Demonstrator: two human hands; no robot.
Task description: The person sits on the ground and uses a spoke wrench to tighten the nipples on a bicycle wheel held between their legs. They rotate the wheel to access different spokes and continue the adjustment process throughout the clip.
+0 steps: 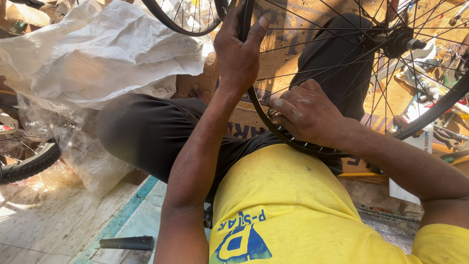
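Observation:
A black spoked bicycle wheel rim (430,115) stands upright across my lap, its hub (398,41) at the upper right. My left hand (239,51) grips the rim's left edge near the top, thumb over the outside. My right hand (305,115) rests on the lower part of the rim, fingers curled at the spoke ends; any small tool in it is hidden. I sit cross-legged in dark trousers and a yellow shirt.
A crumpled white plastic sack (97,54) lies at the left. A second rim (183,22) shows at the top. A tyred wheel (29,164) sits at the far left. Cardboard (293,44) lies under the wheel. A black tube (127,243) lies on the floor. Parts clutter the right.

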